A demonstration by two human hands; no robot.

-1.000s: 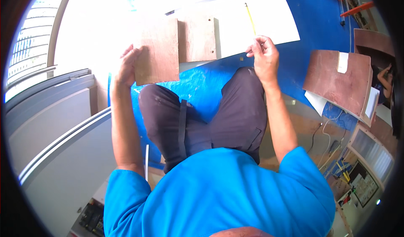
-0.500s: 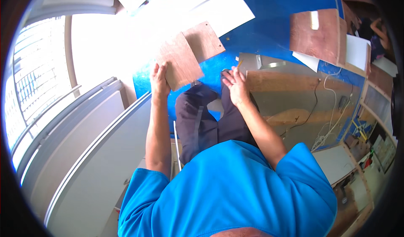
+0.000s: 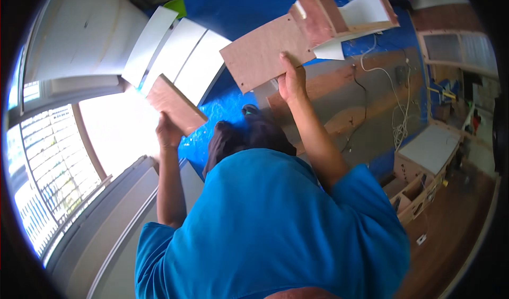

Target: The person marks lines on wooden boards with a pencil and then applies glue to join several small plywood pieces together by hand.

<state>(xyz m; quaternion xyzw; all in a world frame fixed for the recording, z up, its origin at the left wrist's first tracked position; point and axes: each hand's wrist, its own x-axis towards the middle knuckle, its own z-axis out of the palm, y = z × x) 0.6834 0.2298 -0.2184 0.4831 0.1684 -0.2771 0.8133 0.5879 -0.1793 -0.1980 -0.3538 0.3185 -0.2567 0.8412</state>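
Larger wooden board (image 3: 260,55), head view: raised above the blue floor (image 3: 217,102), clamped in the grip of the right hand (image 3: 293,82), thumb on its face. The left hand (image 3: 168,133) clamps the smaller wooden board (image 3: 175,102) near its edge. Done, by appearance: both boards are up, held apart. Outstanding: neither is set down or joined to the other.

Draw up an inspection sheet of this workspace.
Surface: blue floor with pale marks.
Job's things: narrower board; wider board with dark spots near its corners.
Clutter: white panels and a reddish-brown wooden assembly, both beyond the boards.
Hands: left hand grips the narrower board; right hand grips the wider one, thumb on top.
Cables: white cable, loosely bunched, at right.
Surroundings: barred window at left.
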